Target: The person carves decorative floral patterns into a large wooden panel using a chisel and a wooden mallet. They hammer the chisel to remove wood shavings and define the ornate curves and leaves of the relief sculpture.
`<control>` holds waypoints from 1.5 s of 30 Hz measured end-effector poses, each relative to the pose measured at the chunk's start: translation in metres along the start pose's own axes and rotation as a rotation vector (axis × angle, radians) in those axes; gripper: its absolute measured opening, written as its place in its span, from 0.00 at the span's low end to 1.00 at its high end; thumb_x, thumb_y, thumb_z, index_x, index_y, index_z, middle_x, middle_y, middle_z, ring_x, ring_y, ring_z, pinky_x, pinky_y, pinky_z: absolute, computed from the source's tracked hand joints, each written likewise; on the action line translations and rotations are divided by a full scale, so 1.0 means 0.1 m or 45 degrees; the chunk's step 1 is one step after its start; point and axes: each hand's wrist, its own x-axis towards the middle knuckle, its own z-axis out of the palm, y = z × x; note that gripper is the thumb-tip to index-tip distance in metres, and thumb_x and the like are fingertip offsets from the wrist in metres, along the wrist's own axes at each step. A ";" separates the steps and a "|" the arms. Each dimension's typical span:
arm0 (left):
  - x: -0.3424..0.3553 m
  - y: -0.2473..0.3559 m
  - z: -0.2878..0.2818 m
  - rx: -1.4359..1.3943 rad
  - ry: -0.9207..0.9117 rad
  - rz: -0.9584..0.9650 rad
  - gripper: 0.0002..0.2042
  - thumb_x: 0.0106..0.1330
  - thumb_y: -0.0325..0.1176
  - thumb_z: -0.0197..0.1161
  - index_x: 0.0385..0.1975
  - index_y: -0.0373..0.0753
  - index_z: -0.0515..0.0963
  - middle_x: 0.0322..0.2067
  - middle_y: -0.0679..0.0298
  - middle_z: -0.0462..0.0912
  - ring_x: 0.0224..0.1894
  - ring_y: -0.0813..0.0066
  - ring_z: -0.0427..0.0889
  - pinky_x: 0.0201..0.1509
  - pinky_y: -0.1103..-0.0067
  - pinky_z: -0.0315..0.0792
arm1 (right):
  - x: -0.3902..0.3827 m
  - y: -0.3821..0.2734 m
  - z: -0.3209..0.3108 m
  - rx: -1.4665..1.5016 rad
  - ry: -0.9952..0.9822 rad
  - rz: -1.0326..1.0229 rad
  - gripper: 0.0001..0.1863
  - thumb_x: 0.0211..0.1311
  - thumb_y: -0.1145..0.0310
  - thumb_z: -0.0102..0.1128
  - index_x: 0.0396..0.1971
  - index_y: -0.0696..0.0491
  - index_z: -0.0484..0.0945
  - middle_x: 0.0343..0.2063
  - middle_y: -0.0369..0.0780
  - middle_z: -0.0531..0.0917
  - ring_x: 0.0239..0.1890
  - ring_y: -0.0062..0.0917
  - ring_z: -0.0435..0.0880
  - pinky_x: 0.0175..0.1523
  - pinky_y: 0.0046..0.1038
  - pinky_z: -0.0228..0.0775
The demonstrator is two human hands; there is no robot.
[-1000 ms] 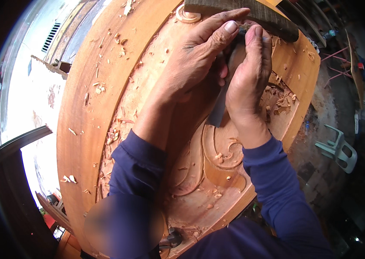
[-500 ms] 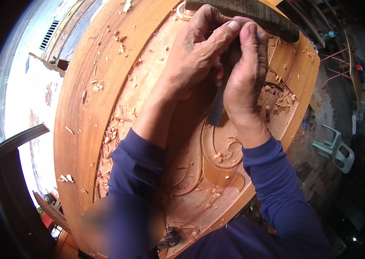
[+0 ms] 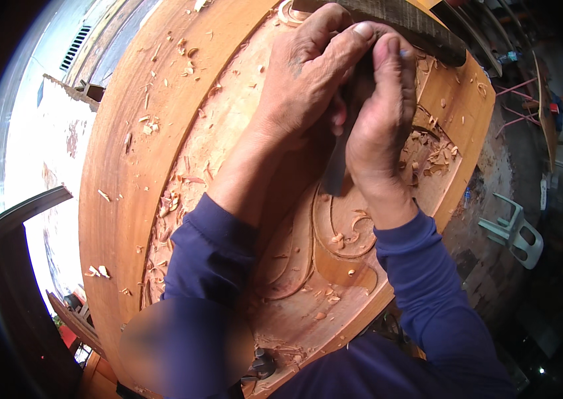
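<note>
A large reddish wooden panel point(image 3: 128, 173) with a raised border and carved scroll relief fills the view. Both my hands grip one dark carving chisel point(image 3: 338, 163) over the carved field. My left hand point(image 3: 308, 73) wraps over the top of the tool, fingers folded across it. My right hand point(image 3: 384, 116) closes around the shaft just beside it, thumb pointing up. The chisel's handle end shows below my palms; its cutting tip is hidden under my hands. Wood chips point(image 3: 431, 156) lie just to the right of my right hand.
A dark flat bar point(image 3: 414, 30) lies across the panel's upper edge, behind my hands. Loose shavings point(image 3: 168, 199) are scattered over the border and relief. A pale plastic chair point(image 3: 514, 229) lies on the ground at right. A white wall point(image 3: 48, 146) is at left.
Both hands with the chisel have shifted slightly upward on the panel, toward the dark bar. The grip is unchanged.
</note>
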 end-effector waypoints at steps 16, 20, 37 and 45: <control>-0.02 -0.13 -0.12 -0.032 0.180 -0.051 0.21 0.78 0.48 0.61 0.46 0.31 0.84 0.29 0.62 0.85 0.32 0.77 0.85 0.34 0.78 0.79 | -0.01 -0.06 -0.17 0.386 -0.188 0.786 0.21 0.82 0.42 0.47 0.47 0.46 0.73 0.25 0.34 0.75 0.12 0.14 0.67 0.14 0.19 0.57; 0.04 -0.14 -0.19 -0.039 0.227 0.038 0.21 0.81 0.50 0.54 0.49 0.35 0.79 0.30 0.61 0.82 0.32 0.74 0.84 0.34 0.76 0.78 | 0.27 -0.14 -0.46 0.372 -0.089 0.347 0.23 0.82 0.44 0.50 0.59 0.47 0.71 0.29 0.35 0.73 0.15 0.11 0.67 0.14 0.15 0.56; -0.08 0.03 -0.10 0.003 0.019 0.137 0.23 0.80 0.50 0.58 0.52 0.33 0.84 0.31 0.65 0.84 0.31 0.80 0.81 0.34 0.81 0.76 | -0.04 0.01 0.02 -0.098 -0.089 0.040 0.17 0.86 0.51 0.43 0.53 0.48 0.73 0.25 0.34 0.77 0.14 0.15 0.70 0.15 0.18 0.58; -0.02 -0.11 -0.23 -0.057 -0.052 0.006 0.20 0.81 0.46 0.55 0.52 0.33 0.78 0.27 0.63 0.81 0.14 0.80 0.75 0.18 0.86 0.68 | -0.07 0.02 0.05 0.023 -0.110 0.095 0.13 0.86 0.56 0.45 0.52 0.49 0.73 0.23 0.33 0.76 0.13 0.13 0.68 0.15 0.16 0.58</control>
